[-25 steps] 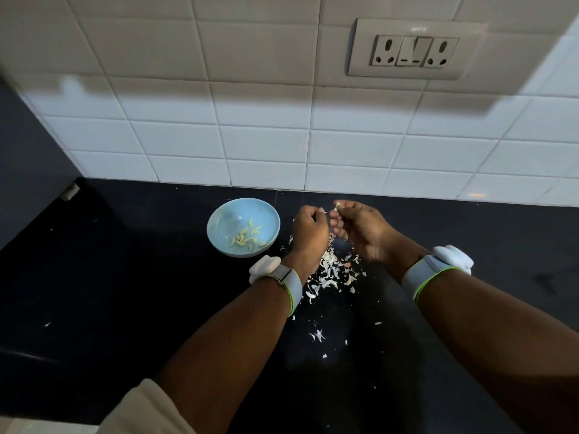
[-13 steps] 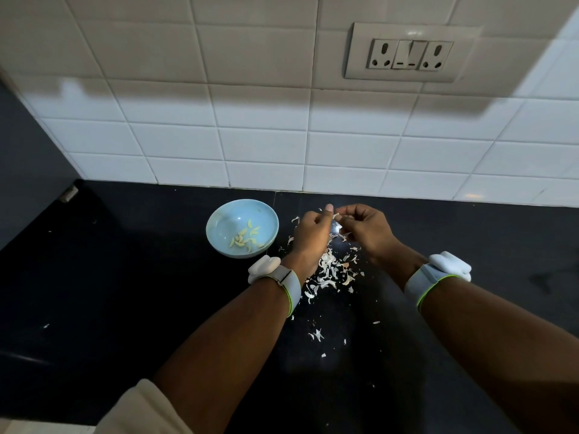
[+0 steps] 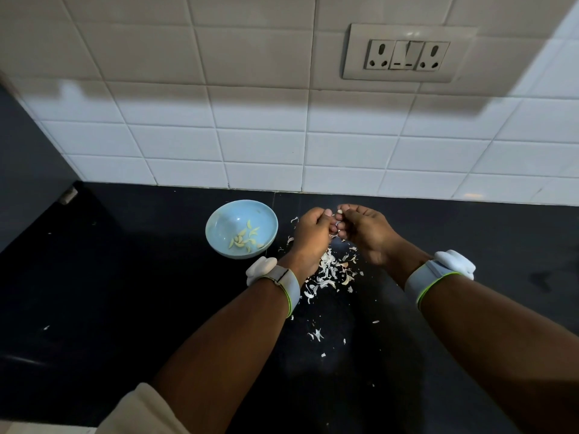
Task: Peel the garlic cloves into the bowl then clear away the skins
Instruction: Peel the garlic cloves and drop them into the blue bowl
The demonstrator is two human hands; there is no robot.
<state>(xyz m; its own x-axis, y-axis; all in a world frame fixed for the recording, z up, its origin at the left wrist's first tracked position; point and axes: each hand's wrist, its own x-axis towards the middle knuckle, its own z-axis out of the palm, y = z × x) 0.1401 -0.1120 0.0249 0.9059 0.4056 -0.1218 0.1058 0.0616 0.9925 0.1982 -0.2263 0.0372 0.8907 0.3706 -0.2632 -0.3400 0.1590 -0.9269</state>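
A light blue bowl [image 3: 225, 214] stands on the black counter, with several peeled yellowish cloves [image 3: 246, 239] lying in it. Just right of the bowl, my left hand [image 3: 310, 236] and my right hand [image 3: 365, 233] meet fingertip to fingertip. Between them they pinch a small garlic clove [image 3: 339, 212], mostly hidden by the fingers. A heap of white garlic skins [image 3: 332, 272] lies on the counter under and in front of both hands, with stray flakes [image 3: 316, 335] nearer to me.
The black counter [image 3: 125, 292] ends at a white tiled wall [image 3: 260, 145] close behind the hands. A socket plate [image 3: 407, 53] sits high on the wall. A dark panel [image 3: 28, 170] rises at the left edge. Both wrists wear grey bands.
The hands stay together over the skin heap, working the clove. The fingers have shifted slightly and the clove now shows at the top between the fingertips.
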